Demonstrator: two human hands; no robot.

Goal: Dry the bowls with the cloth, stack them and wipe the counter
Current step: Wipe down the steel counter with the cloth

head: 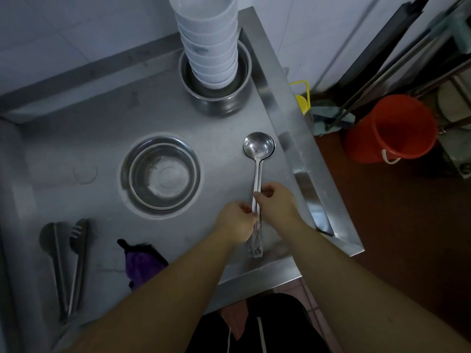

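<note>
Steel surface, brushed, w/ raised rim, set in a white-tiled corner. Both hands meet at approx 5 o'clock of the shallow metal bowls: left hand and right hand each pinch the handles of 2 stacked steel ladles, round cups lying toward 12 o'clock. Each grip is thumb against fingertips on the thin shafts; patterned handle ends stick out at 6 o'clock. Metal bowls, 2 nested, shiny, sit at centre, just left of the grip. At 12 o'clock a tall stack of white bowls, approx 8, exact count unclear, stands in a deep steel pot. Purple cloth, fuzzy, crumpled, lies at 7 o'clock, apart from both hands. 2 dark utensils, one slotted, at 8 o'clock. Orange bucket on floor, 3 o'clock.
</note>
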